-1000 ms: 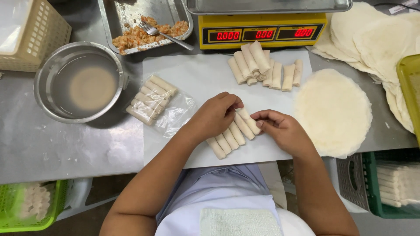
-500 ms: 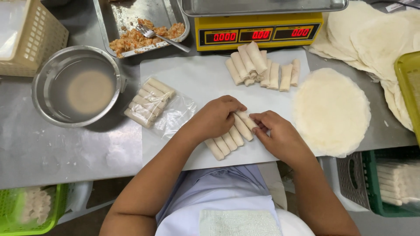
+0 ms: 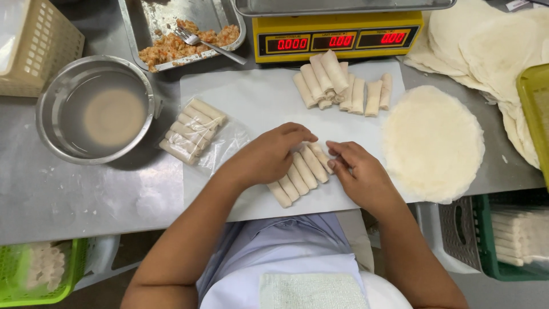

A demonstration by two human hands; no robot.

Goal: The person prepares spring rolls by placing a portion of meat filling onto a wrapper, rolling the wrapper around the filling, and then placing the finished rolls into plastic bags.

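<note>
A steel worktable [image 3: 68, 194] carries a white sheet [image 3: 257, 103] on which a person lines up a row of 5 spring rolls [image 3: 297, 177], laid side by side on a slant near the sheet's front edge. The left hand [image 3: 269, 157] lies palm down over the row's upper left ends, fingers loosely curled and touching the rolls rather than clenched around any. The right hand [image 3: 357, 174] rests just beside the row's right end, fingertips pressed to the last roll, fingers relaxed and grasping nothing. The rolls look pale, smooth and even in length, packed touching one another.

Against the frame 0.5 s earlier, the right hand's fingers have flattened against the end roll and the row sits tighter; 1 s ago that roll was pinched between both hands.

To the right lies a round wrapper stack [image 3: 432, 143], with more wrappers [image 3: 486, 46] behind it. To the left stands a metal bowl of cloudy liquid [image 3: 94, 109]. Behind the sheet sit a yellow scale [image 3: 337, 37], a tray of filling [image 3: 183, 28] with a fork [image 3: 209, 43], a loose pile of spring rolls [image 3: 343, 86], and a clear bag of rolls [image 3: 191, 131].
</note>
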